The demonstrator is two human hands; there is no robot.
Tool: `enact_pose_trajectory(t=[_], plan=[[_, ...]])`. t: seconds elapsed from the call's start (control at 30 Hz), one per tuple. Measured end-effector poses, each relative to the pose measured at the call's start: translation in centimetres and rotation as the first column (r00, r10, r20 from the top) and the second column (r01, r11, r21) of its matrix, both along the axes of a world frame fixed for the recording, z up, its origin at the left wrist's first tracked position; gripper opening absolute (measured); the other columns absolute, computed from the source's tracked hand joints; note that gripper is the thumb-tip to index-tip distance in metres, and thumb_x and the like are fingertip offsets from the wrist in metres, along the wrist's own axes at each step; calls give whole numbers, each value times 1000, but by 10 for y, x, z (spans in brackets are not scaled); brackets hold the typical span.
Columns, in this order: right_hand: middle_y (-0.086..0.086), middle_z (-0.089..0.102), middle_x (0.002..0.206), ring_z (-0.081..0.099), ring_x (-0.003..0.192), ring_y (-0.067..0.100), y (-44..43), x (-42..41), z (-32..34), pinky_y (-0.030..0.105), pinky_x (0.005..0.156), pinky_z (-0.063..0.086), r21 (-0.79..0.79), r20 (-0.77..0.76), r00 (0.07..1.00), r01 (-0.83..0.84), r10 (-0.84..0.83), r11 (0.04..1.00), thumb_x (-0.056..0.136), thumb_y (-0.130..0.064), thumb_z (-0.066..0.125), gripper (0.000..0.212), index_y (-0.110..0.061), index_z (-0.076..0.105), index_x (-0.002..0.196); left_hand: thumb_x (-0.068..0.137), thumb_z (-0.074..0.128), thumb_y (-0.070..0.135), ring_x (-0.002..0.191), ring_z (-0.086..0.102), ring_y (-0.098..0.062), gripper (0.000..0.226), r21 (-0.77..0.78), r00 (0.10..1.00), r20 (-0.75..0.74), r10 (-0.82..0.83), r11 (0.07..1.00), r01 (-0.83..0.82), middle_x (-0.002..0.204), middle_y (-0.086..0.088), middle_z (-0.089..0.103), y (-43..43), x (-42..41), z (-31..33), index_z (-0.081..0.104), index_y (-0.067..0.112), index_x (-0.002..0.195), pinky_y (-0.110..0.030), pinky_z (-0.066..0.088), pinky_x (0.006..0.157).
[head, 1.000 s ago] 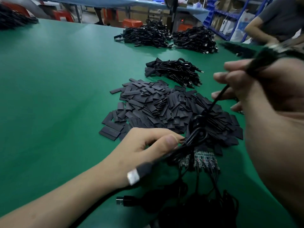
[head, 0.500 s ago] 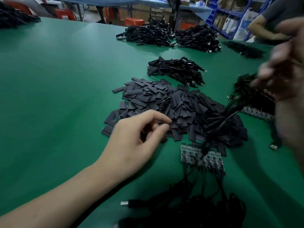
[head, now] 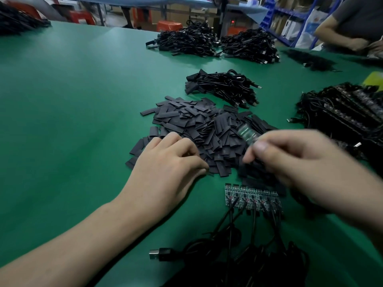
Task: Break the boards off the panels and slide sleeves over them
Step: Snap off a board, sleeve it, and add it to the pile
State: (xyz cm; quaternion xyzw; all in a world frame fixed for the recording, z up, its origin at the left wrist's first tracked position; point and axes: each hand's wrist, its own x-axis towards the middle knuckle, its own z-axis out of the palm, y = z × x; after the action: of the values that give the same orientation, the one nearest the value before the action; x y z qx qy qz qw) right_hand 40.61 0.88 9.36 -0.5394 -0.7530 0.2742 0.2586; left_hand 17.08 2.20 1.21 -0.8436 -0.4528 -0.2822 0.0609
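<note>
A heap of flat black sleeves (head: 196, 125) lies mid-table. My left hand (head: 165, 162) rests on its near left edge, fingers curled down, thumb and fingertips pinching at a sleeve. My right hand (head: 300, 162), motion-blurred, is over the heap's right side and pinches a small green board (head: 246, 133) that sticks out past its thumb. In front of the heap lies a panel of joined boards (head: 251, 196), with black cables (head: 238, 255) running from it toward me.
A bundle of sleeved cables (head: 223, 85) lies behind the heap. More panels with cables (head: 342, 112) are stacked at the right. Large cable piles (head: 217, 44) sit at the far side, near another person's arm (head: 339, 36). Green mat (head: 72, 110) stretches left.
My left hand let go of the cable and went into the sleeve heap. My right hand swung up to the right, then came down over the heap holding a board.
</note>
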Motion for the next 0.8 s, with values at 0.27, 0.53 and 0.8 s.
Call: enact_pose_trajectory(t=[0.27, 0.53, 0.8], plan=[[16, 54, 67, 42, 58, 8, -5, -24, -58, 36, 58, 37, -108, -185, 979, 66, -85, 992, 89, -49, 57, 30, -25, 74, 91, 91, 62, 40, 95, 58, -14, 17, -98, 993, 118, 13, 995, -1, 99, 17, 65, -5, 1, 1, 78, 38, 97, -38, 43, 79], [-14, 44, 56, 38, 51, 0, -4, -21, -75, 17, 51, 31, -52, -290, 952, 91, -102, 995, 95, -38, 65, 17, -23, 73, 94, 89, 68, 38, 95, 53, -17, 15, -46, 960, 277, 45, 998, -33, 108, 13, 64, -3, 0, 1, 80, 38, 99, -43, 47, 82], [10, 70, 80, 58, 69, 10, -7, -22, -74, 35, 68, 45, -56, -386, 918, 77, -93, 995, 83, -52, 65, 31, -24, 73, 94, 86, 76, 30, 83, 67, 5, 16, -285, 848, 527, -51, 930, 234, 87, 22, 73, -9, 7, 2, 79, 30, 102, -7, 44, 73]])
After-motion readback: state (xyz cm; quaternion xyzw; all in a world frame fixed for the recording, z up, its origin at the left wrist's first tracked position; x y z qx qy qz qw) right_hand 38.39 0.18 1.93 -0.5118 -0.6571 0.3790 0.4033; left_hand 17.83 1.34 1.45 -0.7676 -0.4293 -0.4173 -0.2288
